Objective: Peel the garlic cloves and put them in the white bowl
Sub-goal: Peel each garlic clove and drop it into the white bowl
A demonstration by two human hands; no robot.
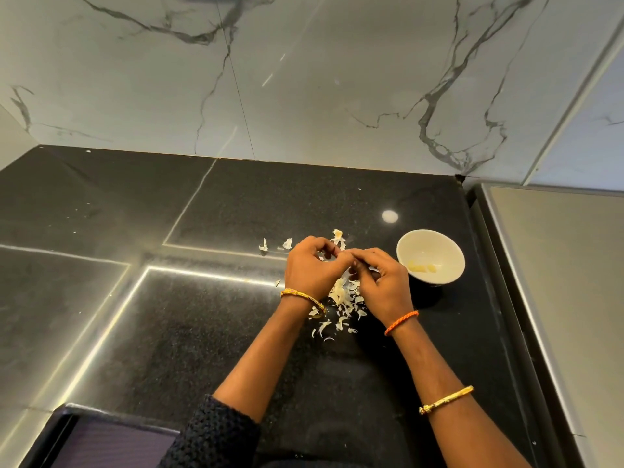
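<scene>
I have my left hand [315, 266] and right hand [378, 282] pinched together on 1 garlic clove [344, 254], mostly hidden between fingertips. The white bowl [430, 256] sits just right, nearest my right hand.

White bowl [430, 256]: upright on the black table, holding pale yellow peeled garlic cloves [422, 266]. Papery white garlic skins [342, 300] lie scattered left of it.

Left hand [312, 266] and right hand [381, 282] meet at centre frame above garlic skins [344, 298]; white bowl [430, 256] right, holding peeled cloves [422, 266].
</scene>
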